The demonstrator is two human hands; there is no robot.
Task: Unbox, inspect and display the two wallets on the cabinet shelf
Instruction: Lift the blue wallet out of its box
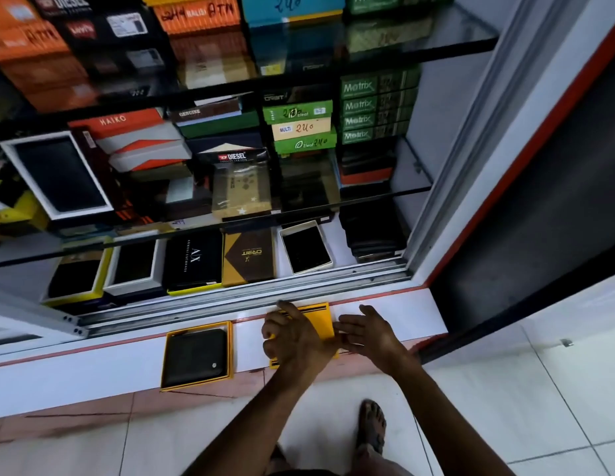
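Both forearms are bare, with no sleeves, watch or rings to be seen. A dark strappy sandal (372, 428) covers the one visible foot.

Two yellow boxes (318, 321), one wallet (195, 356)

A black wallet (196, 357) with a small metal stud near one corner lies flat in an open yellow box tray (166, 359) on the white ledge (93, 369) below the cabinet, at its front edge. To the right, near the ledge's right end, a closed yellow box (318, 321) with black stripes lies flat, partly covered by both hands.
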